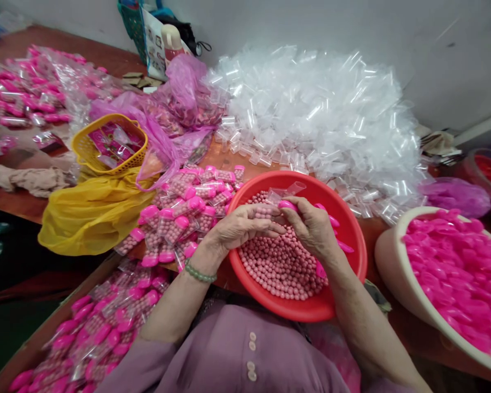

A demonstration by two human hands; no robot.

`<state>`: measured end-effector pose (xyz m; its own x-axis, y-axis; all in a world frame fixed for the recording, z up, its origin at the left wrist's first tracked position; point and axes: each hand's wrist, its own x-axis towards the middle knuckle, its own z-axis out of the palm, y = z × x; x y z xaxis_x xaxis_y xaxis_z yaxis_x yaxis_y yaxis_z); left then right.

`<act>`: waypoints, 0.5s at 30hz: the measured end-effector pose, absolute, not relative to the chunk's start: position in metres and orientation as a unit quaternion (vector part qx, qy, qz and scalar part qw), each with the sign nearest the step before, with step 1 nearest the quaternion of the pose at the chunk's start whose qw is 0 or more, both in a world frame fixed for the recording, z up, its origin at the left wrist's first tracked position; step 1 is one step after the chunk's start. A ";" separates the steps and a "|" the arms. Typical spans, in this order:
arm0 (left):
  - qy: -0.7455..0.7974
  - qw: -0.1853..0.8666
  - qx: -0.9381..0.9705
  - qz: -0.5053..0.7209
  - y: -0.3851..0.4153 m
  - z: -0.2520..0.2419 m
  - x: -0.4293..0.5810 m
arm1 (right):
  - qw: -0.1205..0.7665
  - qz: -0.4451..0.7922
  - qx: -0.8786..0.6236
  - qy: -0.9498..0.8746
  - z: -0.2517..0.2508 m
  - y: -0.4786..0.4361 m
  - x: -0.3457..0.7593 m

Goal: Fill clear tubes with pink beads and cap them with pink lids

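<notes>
My left hand (238, 226) is closed around a small clear bottle (264, 212) with pink beads inside, held on its side over the red basin (354, 240). At the bottle's right end, my right hand (313, 226) pinches a bright pink cap (287, 205). Whether the cap is seated on the bottle I cannot tell. Loose pink beads (278, 267) fill much of the basin below both hands. Pink caps (343, 246) lie at the basin's right side, partly hidden by my right hand. Clear empty bottles (297, 188) rest at its far side.
A large heap of clear bottles (315, 109) lies behind the basin. Capped, bead-filled bottles (188, 213) are piled to the left, more (102, 327) below. A white tub (393, 262) of pink caps stands right. A yellow basket (84, 147) and yellow bag (94, 213) sit left.
</notes>
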<state>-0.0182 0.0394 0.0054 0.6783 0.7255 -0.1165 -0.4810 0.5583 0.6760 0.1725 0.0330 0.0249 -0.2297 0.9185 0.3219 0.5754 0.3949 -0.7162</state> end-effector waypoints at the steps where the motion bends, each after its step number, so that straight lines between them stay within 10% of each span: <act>1: 0.190 0.860 0.317 0.352 0.038 0.005 -0.019 | 0.384 0.266 -0.511 -0.722 0.026 0.033 0.172; 7: 0.181 0.825 0.340 0.415 0.031 0.005 -0.020 | 0.456 0.494 -0.479 -0.565 0.031 0.033 0.171; 15: 0.247 0.772 0.388 0.440 0.034 -0.004 -0.015 | 0.481 0.449 -0.490 -0.571 0.041 0.035 0.171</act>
